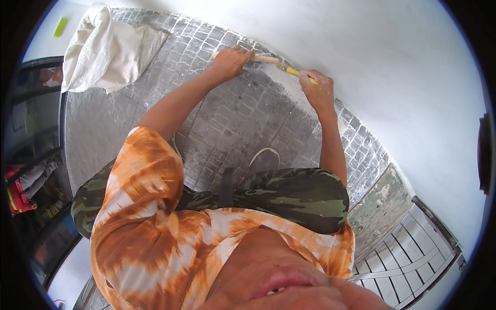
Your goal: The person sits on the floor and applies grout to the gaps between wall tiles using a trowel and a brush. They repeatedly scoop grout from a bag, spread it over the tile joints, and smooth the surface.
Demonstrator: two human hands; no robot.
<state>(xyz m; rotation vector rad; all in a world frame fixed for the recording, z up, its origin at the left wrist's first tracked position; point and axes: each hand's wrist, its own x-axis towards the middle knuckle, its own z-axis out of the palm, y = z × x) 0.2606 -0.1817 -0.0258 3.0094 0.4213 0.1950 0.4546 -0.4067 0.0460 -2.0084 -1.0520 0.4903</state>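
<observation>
At the foot of the white wall (330, 39), your 2 hands are both curled: your right hand (316, 89) wraps the yellow-handled tool (293, 71), and your left hand (231, 63) grips the pale strip (266, 60), fingertips mostly hidden. The tool looks light and stiff, its handle the likely best hold. The strip seems light too, rigid, perhaps wooden; mid-length should balance it. Both long axes run roughly along the wall's base, the tool's head pointing toward your left hand. Outward from the wall spreads dusty grey paving (232, 124); a white sack (103, 51) slumps near the wall's left end.
</observation>
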